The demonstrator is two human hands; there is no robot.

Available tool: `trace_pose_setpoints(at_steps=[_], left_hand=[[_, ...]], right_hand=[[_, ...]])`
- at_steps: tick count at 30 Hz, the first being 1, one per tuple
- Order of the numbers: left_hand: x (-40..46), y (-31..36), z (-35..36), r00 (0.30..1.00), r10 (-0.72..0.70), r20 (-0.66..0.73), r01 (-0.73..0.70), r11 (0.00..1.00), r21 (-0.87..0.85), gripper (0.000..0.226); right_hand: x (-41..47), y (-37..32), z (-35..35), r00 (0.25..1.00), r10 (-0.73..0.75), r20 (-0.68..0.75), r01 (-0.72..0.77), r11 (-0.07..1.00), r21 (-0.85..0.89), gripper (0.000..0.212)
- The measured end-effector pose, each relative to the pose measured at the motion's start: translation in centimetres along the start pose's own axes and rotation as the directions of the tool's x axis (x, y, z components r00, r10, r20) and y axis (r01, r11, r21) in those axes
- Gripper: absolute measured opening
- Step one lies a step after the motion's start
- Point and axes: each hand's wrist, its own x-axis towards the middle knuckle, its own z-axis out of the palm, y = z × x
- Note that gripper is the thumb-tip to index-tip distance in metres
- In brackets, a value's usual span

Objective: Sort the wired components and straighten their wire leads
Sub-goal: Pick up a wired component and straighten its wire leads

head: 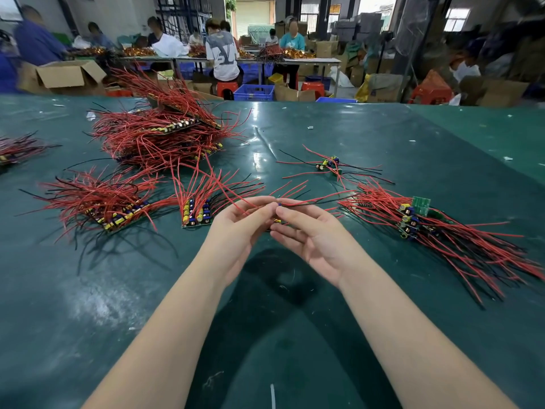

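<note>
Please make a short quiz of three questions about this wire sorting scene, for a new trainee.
1. True or false: both hands are lifted together over the green table.
2. What does the left hand pinch? A) a red wire lead B) a cardboard box C) a blue crate
3. Name the colour of the lead by the right hand fingertips.

Key: 1 true; 2 A, red wire lead; 3 black, the black lead.

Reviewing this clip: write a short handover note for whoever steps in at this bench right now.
Left hand and right hand both pinch one wired component above the green table, its red leads running out to both sides.
Done, apparently: aligned stack at right.
Left: big tangled heap, two board rows at left, small cluster beyond the hands.
</note>
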Motion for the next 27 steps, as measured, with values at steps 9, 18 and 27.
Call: trace_pose_setpoints(at_steps=[9,18,27], left_hand=[[-0.25,0.36,0.2,0.997,0.062,-0.044,-0.058,0.993,0.101,0.017],[-0.32,0.38,0.55,0.995,0.06,-0.081,-0.056,0.997,0.045,0.013],[-0.33,0.77,0.43,0.994,0.02,-0.107,-0.029,0.997,-0.078,0.01]], right_hand=[[-0.13,-0.07,0.32,0.989,-0.104,-0.109,0.115,0.988,0.098,0.01],[-0.22,0.28,0.55,0.981,-0.122,-0.148,0.136,0.987,0.088,0.012],[-0.11,-0.11,0.36,0.995,-0.065,-0.071,0.071,0.993,0.092,0.029]])
